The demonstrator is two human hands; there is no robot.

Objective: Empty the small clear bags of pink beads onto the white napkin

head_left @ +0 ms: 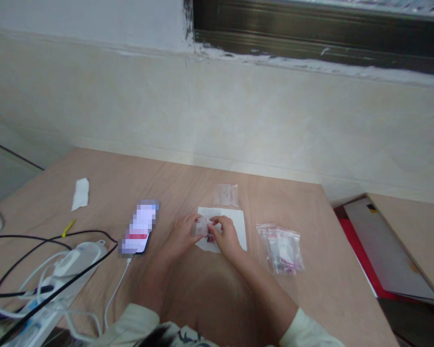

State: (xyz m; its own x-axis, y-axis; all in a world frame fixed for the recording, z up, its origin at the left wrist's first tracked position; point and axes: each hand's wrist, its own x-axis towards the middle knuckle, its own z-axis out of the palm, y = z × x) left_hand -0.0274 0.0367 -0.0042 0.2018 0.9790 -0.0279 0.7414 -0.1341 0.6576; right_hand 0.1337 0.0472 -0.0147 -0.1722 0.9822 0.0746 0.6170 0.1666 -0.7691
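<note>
My left hand (183,234) is closed on a small clear zip bag (200,227), gripping it between thumb and fingers above a white paper sheet (240,226). My right hand (227,235) meets it from the other side, its thumb and fingertips pinched together at the edge of the bag. What those fingertips hold is too small to make out. Just under them lie small pink and dark bits (210,238) on the paper. Behind the sheet are flat clear zip bags (225,194).
To the right lies a pile of clear zip bags (282,248) with pinkish contents. A phone (139,229) on a white cable lies at left, near a white power strip (77,262) and tangled black cables. A white paper scrap (80,193) sits farther back, before the wall.
</note>
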